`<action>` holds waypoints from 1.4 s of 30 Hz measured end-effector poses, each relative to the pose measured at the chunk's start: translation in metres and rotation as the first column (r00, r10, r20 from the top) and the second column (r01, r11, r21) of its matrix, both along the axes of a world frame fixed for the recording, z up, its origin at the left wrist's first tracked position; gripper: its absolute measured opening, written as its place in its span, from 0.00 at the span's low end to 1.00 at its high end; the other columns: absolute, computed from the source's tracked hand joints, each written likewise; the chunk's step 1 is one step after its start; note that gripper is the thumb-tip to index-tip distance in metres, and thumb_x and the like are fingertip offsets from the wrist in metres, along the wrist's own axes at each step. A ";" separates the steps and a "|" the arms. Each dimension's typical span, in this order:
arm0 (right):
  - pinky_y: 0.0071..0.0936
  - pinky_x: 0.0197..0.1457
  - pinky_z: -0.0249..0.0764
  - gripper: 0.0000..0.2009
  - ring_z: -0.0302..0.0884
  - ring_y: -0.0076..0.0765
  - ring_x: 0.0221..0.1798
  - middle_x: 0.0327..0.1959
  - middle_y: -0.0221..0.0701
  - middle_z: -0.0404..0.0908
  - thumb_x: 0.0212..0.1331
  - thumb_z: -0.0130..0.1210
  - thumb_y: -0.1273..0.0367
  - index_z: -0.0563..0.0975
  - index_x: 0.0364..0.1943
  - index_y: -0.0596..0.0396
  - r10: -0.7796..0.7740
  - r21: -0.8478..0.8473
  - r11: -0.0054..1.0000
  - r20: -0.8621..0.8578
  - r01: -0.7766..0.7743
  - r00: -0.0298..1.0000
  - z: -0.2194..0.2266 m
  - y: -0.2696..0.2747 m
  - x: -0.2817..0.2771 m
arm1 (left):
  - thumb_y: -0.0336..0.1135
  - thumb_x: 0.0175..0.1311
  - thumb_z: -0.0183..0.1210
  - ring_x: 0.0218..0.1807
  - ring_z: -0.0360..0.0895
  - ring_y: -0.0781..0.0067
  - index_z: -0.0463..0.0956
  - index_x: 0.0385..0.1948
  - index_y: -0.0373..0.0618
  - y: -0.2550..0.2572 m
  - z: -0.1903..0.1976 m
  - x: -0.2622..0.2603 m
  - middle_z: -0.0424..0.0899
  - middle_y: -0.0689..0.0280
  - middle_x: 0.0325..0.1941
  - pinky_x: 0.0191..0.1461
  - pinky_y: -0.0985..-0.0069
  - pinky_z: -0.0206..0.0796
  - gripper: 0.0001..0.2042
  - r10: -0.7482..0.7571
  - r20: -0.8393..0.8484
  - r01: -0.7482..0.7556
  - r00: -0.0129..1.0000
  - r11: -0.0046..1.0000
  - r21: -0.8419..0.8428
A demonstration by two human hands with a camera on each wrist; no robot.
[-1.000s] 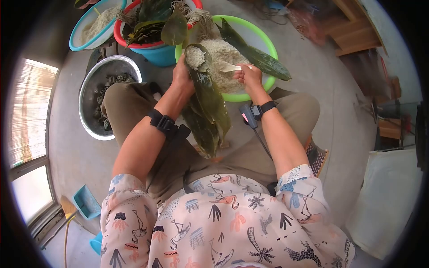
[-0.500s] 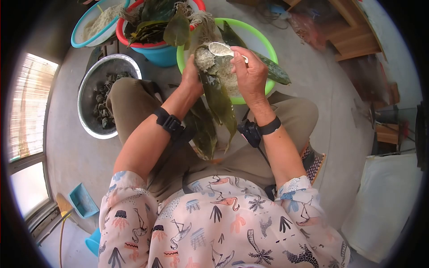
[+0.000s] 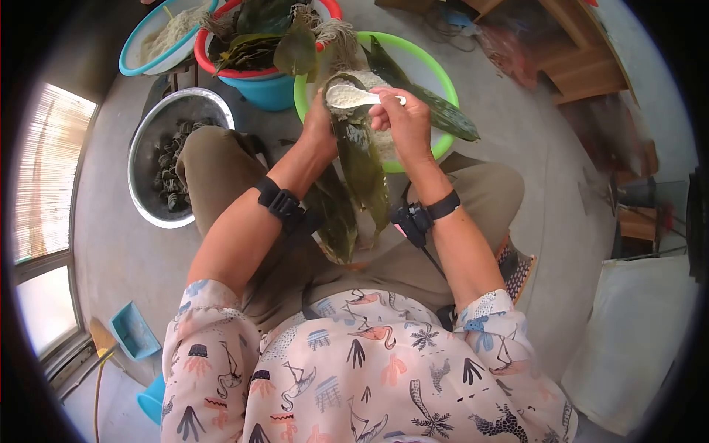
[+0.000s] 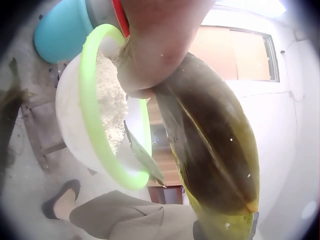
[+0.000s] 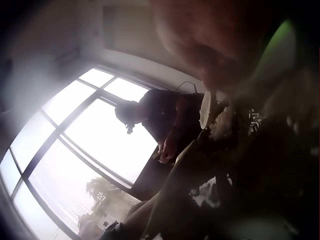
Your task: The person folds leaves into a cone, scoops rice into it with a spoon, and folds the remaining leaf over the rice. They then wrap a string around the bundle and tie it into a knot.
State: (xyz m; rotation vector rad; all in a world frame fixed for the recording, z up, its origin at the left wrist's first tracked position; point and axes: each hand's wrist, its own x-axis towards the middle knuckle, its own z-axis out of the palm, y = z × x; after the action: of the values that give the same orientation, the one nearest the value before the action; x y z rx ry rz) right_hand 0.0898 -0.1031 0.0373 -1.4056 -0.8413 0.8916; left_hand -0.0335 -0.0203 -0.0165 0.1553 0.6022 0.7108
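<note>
My left hand (image 3: 320, 131) grips a long green leaf (image 3: 362, 166), rolled into a cup at its top, with its tail hanging down. In the left wrist view the leaf (image 4: 210, 135) spreads broad below the hand. My right hand (image 3: 406, 122) pinches the handle of a white spoon (image 3: 369, 98). The spoon carries pale rice grains and lies right over the leaf cup, hiding most of its inside. Beneath both hands stands a basin with a lime-green rim (image 3: 452, 92), holding rice (image 4: 111, 100). Another leaf (image 3: 443, 118) lies across that basin's right side.
At left, a metal basin (image 3: 133, 170) contains several dark tied bundles (image 3: 173, 159). Behind it are a red-rimmed tub (image 3: 201, 55) of leaves and string, and a blue-rimmed basin (image 3: 124, 59) of pale grains. More leaf (image 3: 331, 214) hangs between the knees. Another person (image 5: 160, 112) appears by the window.
The right hand has lifted the spoon from the rice in the basin and brought it left over the leaf cup. The left hand with the leaf has shifted slightly right.
</note>
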 end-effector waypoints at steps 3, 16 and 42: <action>0.20 0.28 0.71 0.12 0.73 0.22 0.21 0.23 0.31 0.79 0.64 0.50 0.68 0.79 0.42 0.63 -0.038 0.147 0.987 -0.204 0.069 0.978 -0.003 0.002 0.008 | 0.48 0.74 0.38 0.48 0.79 0.64 0.72 0.50 0.44 -0.002 0.008 -0.001 0.80 0.62 0.47 0.53 0.63 0.73 0.19 -0.004 0.075 0.000 0.997 0.999 0.050; 0.21 0.28 0.73 0.12 0.75 0.24 0.23 0.26 0.33 0.80 0.64 0.50 0.69 0.77 0.45 0.64 -0.124 0.025 0.989 -0.432 0.149 0.894 -0.025 -0.002 0.020 | 0.48 0.72 0.42 0.44 0.79 0.67 0.74 0.47 0.45 -0.004 0.015 0.000 0.81 0.64 0.43 0.51 0.65 0.74 0.18 0.013 0.041 -0.017 0.999 0.996 0.092; 0.19 0.28 0.72 0.12 0.74 0.21 0.21 0.24 0.30 0.80 0.65 0.50 0.67 0.80 0.41 0.61 -0.067 0.109 0.990 -0.160 0.085 0.985 0.000 0.003 -0.004 | 0.55 0.74 0.34 0.52 0.78 0.62 0.69 0.57 0.43 -0.012 0.027 0.001 0.78 0.58 0.55 0.56 0.63 0.72 0.27 0.042 -0.112 -0.032 0.993 0.995 0.091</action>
State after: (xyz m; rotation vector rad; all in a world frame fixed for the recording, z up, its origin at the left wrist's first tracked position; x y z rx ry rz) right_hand 0.0854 -0.0997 0.0378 -1.2423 -0.7043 0.8687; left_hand -0.0324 -0.0321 0.0105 0.2693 0.6844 0.7685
